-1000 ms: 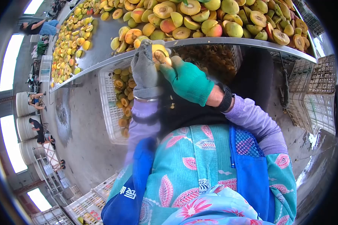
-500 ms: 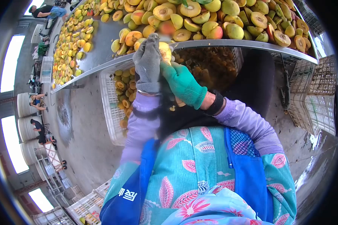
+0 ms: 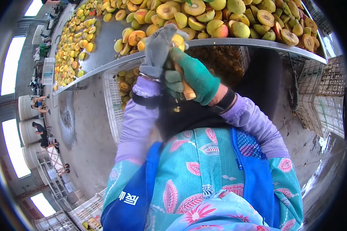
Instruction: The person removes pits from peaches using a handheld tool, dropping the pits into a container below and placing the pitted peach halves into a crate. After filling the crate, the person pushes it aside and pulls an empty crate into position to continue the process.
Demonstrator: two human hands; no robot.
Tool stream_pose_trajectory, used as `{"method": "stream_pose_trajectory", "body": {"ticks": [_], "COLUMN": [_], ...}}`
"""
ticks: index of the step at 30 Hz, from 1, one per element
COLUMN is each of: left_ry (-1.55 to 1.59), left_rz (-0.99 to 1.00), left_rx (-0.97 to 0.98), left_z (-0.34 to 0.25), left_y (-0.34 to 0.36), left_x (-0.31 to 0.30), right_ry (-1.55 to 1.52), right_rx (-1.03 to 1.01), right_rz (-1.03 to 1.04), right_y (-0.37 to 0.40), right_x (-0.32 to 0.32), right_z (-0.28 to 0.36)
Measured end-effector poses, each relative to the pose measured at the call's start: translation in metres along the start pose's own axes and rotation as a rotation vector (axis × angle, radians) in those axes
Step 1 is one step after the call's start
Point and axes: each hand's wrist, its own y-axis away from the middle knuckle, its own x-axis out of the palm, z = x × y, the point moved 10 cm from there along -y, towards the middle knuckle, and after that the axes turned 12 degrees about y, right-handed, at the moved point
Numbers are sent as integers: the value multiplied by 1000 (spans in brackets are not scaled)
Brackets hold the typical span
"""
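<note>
My left hand (image 3: 157,49), in a grey glove, is closed round a yellow peach half (image 3: 177,41) at the near edge of the metal table. Close against it is my right hand (image 3: 198,75) in a green glove with greyish fingers. It grips a tool with a wooden handle (image 3: 188,91), whose butt end sticks out below the palm. The tool's working end is hidden at the fruit. Just beyond my hands, many halved peaches (image 3: 235,29) are heaped on the table.
The metal table rim (image 3: 254,42) runs across in front of me. Below it stand a white crate (image 3: 113,111) of peach halves and a container of brown scraps (image 3: 219,61). Stacked crates (image 3: 320,96) rise at right. A seated person (image 3: 40,131) is far left.
Both hands have shifted slightly up, towards the table, with the peach half and tool. My left hand has turned, and more of the wooden handle and my right fingers show.
</note>
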Motion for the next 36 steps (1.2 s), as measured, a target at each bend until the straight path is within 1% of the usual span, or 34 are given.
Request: {"method": "stream_pose_trajectory", "body": {"ticks": [2, 3, 4, 6, 7, 10, 11, 12, 13, 14, 15, 17, 18, 19, 20, 21, 22, 24, 26, 27, 28, 30, 31, 32, 33, 35, 36], "left_ry": [230, 244, 261, 569, 813, 1101, 1121, 1134, 800, 335, -637, -896, -1009, -1119, -1087, -1055, -1022, -1415, -1279, -974, -667, 153, 571, 465, 358, 896, 869], "left_rz": [-89, -35, 20, -5, 52, -366, -232, -92, -358, -588, -556, -659, -634, -604, -491, -372, -249, 157, 189, 22, -138, -144, -140, -191, -236, -184, -191], "left_rx": [-72, 8, 86, -166, -205, -70, -126, -176, -115, -79, -160, -179, -61, 59, -52, -162, -272, 117, 301, 273, 235, 135, 88, 122, 156, 29, 47], "left_z": [23, 19, 14, 22, 28, 41, 53, 57, 51, 35, 36, 0, -9, -13, 15, 49, 74, 51, 35, 5, -10, 9, 21, 23, 24, 32, 30], "left_y": [4, 5, 8, 16, 18, 40, 56, 76, 98, 104, 108, 86, 60, 33, -3, -37, -55, -58, -37, -12, 8, 23, 26, 31, 35, 41, 41], "left_x": [-4, 1, 6, 13, 20, -13, -30, -54, -96, -134, -191, -211, -218, -224, -238, -250, -257, -232, -218, -203, -196, -174, -155, -138, -119, -76, -66], "right_ry": [253, 384, 186, -217, -282, -179, -105, -106, -101, -94, -155, -265, -369, -261, -154, -30, -11, 89, 308, 440, 609, 958, 1139, 1319, 1387, 1459, 1491], "right_rx": [33, 60, 68, 72, 36, 51, 66, 88, 105, 110, 174, 314, 404, 381, 353, 322, 303, 234, 99, 12, -47, -158, -334, -517, -549, -541, -540], "right_rz": [-149, -227, -45, 329, 386, 529, 498, 420, 341, 262, 100, -244, -96, -93, -91, -135, -179, -244, -250, -227, -256, -317, -356, -396, -351, -399, -427], "right_y": [9, 15, 13, 12, 12, 22, 31, 36, 41, 41, 37, 35, 28, 29, 30, 31, 32, 33, 26, 20, 15, 3, -1, -2, -4, -2, -1], "right_x": [-9, -17, -4, 22, 25, 31, 28, 13, -6, -23, -43, -90, -84, -75, -60, -57, -50, -49, -63, -66, -60, -34, -21, -6, 7, 9, 7], "right_z": [8, 9, 1, -4, -2, 0, 0, -3, -5, -5, -17, -52, -71, -67, -59, -52, -45, -28, -14, -7, 3, 27, 36, 43, 45, 49, 52]}}
